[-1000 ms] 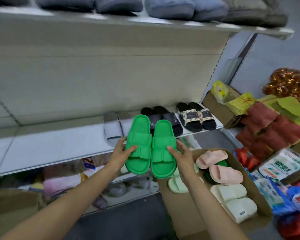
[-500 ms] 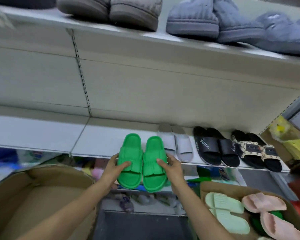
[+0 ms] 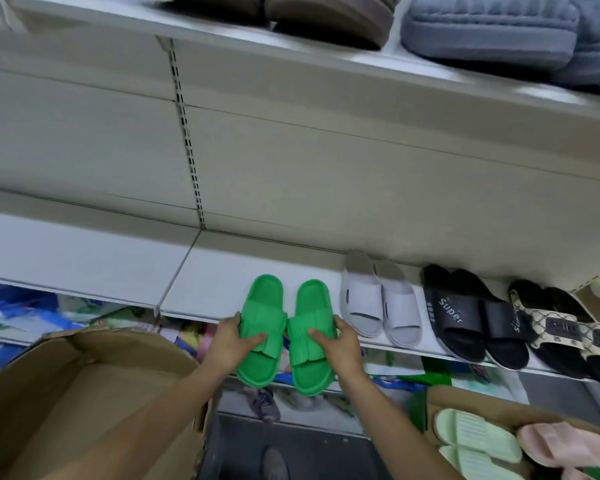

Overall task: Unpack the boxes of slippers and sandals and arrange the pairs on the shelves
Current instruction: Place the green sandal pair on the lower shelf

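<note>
Each hand is clamped on one green slide: my left hand [image 3: 234, 341] grips the left slide [image 3: 261, 327] across its strap, thumb on top, and my right hand [image 3: 336, 344] holds the right slide [image 3: 311, 336] the same way. The pair sits side by side, touching at the straps, front halves over the middle shelf [image 3: 222, 282] and back halves still hanging past its front edge. Whether the soles already rest on the board I cannot tell. A second ago I was holding this pair in the air in front of the grey pair [image 3: 378, 299]; since then I have carried it left, and it is now at the bare stretch just beside the grey pair, in line with the row that runs on through the black pair [image 3: 465, 313] and the patterned pair [image 3: 561, 327]. To me that means the placing is nearly done: I judge the pair needs a push further in until it lines up with its neighbours, then release. The shelf left of it is still bare, and the box [image 3: 440, 396] at lower right still holds pale green slides [image 3: 475, 441] and pink slides [image 3: 565, 445], so plenty of unpacking remains.
</note>
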Motion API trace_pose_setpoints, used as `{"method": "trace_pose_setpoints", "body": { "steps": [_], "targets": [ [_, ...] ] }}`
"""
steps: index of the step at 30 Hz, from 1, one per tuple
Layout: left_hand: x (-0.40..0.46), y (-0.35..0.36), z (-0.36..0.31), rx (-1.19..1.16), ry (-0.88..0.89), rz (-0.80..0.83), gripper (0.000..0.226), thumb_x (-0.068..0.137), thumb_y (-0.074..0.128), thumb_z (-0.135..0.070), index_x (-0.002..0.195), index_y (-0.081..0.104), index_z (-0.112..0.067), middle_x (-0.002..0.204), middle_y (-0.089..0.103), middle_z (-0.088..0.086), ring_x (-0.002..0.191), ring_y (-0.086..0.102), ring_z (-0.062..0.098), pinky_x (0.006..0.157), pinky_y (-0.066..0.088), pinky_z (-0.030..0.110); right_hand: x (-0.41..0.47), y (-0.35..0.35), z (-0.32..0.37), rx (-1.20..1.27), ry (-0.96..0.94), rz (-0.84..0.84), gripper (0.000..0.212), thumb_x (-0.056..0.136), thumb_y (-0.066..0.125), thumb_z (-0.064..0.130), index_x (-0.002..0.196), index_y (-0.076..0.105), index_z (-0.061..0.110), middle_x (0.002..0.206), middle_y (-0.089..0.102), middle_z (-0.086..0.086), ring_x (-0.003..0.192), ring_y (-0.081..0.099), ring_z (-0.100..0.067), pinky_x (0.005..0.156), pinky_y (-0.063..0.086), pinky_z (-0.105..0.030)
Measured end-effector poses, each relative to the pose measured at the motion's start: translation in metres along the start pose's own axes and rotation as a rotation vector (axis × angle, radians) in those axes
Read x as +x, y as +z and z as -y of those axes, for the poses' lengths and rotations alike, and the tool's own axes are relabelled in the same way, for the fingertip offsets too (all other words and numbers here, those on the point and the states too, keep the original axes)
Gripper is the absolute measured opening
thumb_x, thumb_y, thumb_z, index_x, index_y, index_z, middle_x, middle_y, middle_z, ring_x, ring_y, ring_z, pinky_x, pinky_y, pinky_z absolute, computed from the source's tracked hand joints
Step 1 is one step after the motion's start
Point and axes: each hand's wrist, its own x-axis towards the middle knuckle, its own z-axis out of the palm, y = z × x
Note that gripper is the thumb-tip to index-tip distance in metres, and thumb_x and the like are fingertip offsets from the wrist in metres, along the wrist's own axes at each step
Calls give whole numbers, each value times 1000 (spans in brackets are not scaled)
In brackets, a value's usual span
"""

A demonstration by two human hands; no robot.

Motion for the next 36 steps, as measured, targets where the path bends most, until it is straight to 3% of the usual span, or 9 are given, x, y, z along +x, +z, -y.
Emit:
{"method": "trace_pose_setpoints", "body": {
  "steps": [2, 5, 9, 11, 16, 20, 23, 31, 36],
  "targets": [
    [25, 3, 21, 100, 38, -35, 75, 57, 73, -62, 117, 62, -18, 112, 69, 7, 92, 71, 19, 82, 62, 41, 9, 4, 1, -36, -18, 0, 33, 77, 82, 27, 104, 67, 17, 102, 75, -4, 88, 73, -20, 82, 61, -43],
    [29, 1, 3, 191, 95, -62, 67, 67, 75, -57, 121, 61, -20, 110, 71, 4, 92, 71, 18, 81, 61, 38, 31, 9, -5, -128, -50, -21, 49, 72, 78, 49, 108, 66, 19, 108, 69, -8, 89, 71, -19, 83, 60, -40],
    [43, 1, -13, 327, 134, -134, 70, 68, 64, -66, 118, 65, -17, 109, 71, 6, 96, 67, 26, 84, 56, 39, 54, 14, 1, -225, -106, -63, 33, 87, 73, 33, 112, 63, 13, 110, 63, -10, 91, 65, -18, 75, 54, -21],
    [55, 3, -17, 390, 120, -154, 67, 75, 68, -60, 122, 65, -13, 115, 67, 12, 102, 64, 31, 90, 52, 40, 63, 17, 4, -273, -145, -88, 32, 90, 70, 31, 114, 61, 12, 110, 59, -10, 95, 61, -22, 80, 54, -27],
    [80, 3, -29, 234, 60, -146, 99, 81, 82, -38, 158, 25, -12, 133, 62, 4, 111, 65, 27, 91, 56, 46, 86, 22, 9, -340, -188, -101, 34, 95, 63, 31, 123, 58, 13, 111, 58, -7, 98, 60, -22, 90, 53, -38],
    [93, 6, -45, 191, 103, -140, 64, 84, 80, -29, 140, 53, -17, 121, 72, 3, 100, 70, 22, 86, 57, 36, 103, 24, 15, -384, -198, -122, 35, 100, 55, 28, 128, 54, 7, 112, 61, -11, 97, 59, -21, 81, 48, -31],
    [105, 6, -51, 178, 120, -104, 57, 86, 78, -28, 138, 55, -20, 117, 72, -2, 92, 66, 15, 85, 56, 31, 112, 25, 16, -398, -155, -97, 35, 103, 49, 21, 133, 50, 3, 112, 66, -11, 88, 58, -17, 71, 39, -23],
    [111, -1, -52, 290, 153, -108, 60, 84, 80, -32, 138, 57, -20, 125, 68, -2, 101, 67, 19, 90, 56, 36, 123, 22, 17, -441, -140, -39, 32, 102, 49, 19, 130, 49, 3, 112, 64, -12, 100, 63, -27, 78, 47, -29],
    [83, 1, -67, 353, 464, -254, 48, 85, 77, -19, 131, 63, -24, 131, 64, -8, 114, 60, 18, 99, 50, 37, 101, -10, 42, -406, -298, 37, 43, 96, 62, 19, 136, 50, 9, 124, 59, 0, 114, 57, -16, 97, 46, -29]
  ]
}}
